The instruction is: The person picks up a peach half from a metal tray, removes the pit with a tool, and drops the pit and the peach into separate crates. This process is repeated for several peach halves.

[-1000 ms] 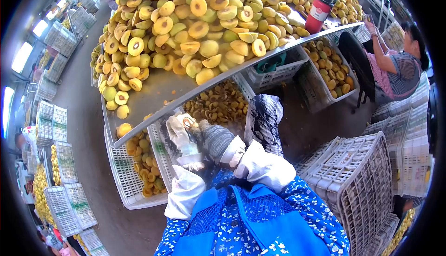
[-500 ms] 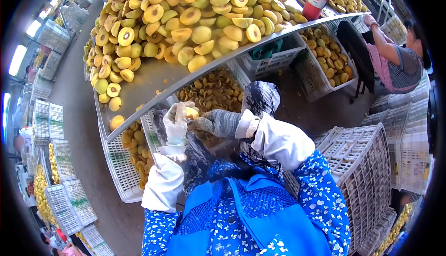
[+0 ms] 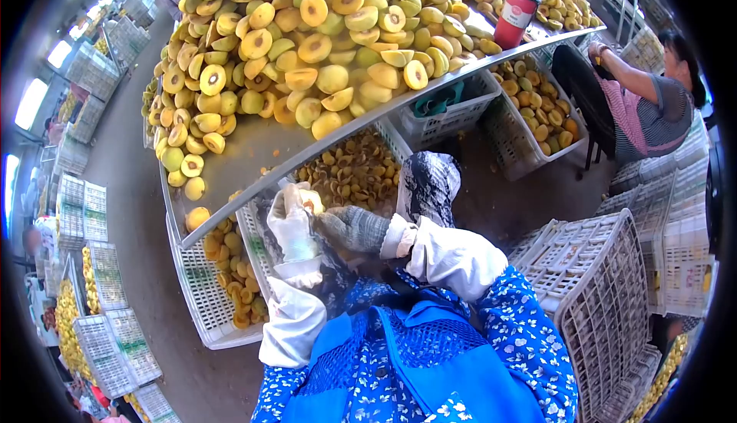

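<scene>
Under the near edge of the metal desk [image 3: 246, 150] a white crate [image 3: 257, 231] holds darker peach pieces, and the one beside it at the left corner, the slatted crate [image 3: 201, 300], holds whole-looking yellow fruit. Further along the same edge a third crate [image 3: 530, 158] is filled with orange-yellow fruit, and a smaller basket [image 3: 453, 112] between them holds something green. On the desk top lies a great heap of halved peaches [image 3: 307, 39], with a red bottle [image 3: 516, 8] standing near the far right edge. An upturned crate [image 3: 606, 285] sits on the floor at the right.

The left hand [image 3: 294, 219], in a white glove, is closed around a peach [image 3: 312, 200] just below the desk's near edge, above the first crate. The right hand [image 3: 349, 227], in a grey knitted glove, meets the fruit from the right with its fingers curled; what it grips cannot be told. A co-worker [image 3: 652, 100] sits at the desk's right end
</scene>
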Tool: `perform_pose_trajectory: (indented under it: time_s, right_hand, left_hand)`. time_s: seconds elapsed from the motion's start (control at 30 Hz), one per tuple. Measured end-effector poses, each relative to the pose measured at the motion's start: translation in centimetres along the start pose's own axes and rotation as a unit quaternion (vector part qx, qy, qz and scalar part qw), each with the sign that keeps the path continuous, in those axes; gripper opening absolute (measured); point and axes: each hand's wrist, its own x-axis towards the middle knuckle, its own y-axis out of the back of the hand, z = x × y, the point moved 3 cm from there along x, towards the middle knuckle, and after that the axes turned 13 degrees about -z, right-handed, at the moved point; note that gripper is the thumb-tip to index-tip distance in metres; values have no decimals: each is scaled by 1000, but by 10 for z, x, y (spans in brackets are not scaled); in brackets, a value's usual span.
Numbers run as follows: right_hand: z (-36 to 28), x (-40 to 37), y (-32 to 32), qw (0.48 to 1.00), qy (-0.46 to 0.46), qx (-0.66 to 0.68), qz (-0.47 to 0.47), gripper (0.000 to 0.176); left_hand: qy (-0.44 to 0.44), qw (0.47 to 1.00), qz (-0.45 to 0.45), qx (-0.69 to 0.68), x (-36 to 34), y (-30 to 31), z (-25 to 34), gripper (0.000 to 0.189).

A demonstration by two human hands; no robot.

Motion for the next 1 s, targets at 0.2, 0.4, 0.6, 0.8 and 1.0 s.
perform_pose_trajectory:
  time_s: [0.2,0.4,0.6,0.8,1.0]
  right_hand:
    - [2,-6,6,966,-162,184,-83,46]
    - [-18,-4,-16,773,-152,611,78,32]
    - [2,-11,-1,773,-170,578,-201,34]
    - [-24,-7,-18,791,-148,589,-73,27]
    - [28,7,-27,898,-263,351,26,31]
  left_hand:
    - [91,977,-191,40,-1,-4,16,28]
    - [27,961,-178,-210,-17,-18,21,39]
    - [-19,966,-241,93,5,15,2,26]
    - [35,962,-176,-205,-16,-3,14,44]
    - [-115,992,1,-46,2,59,21,28]
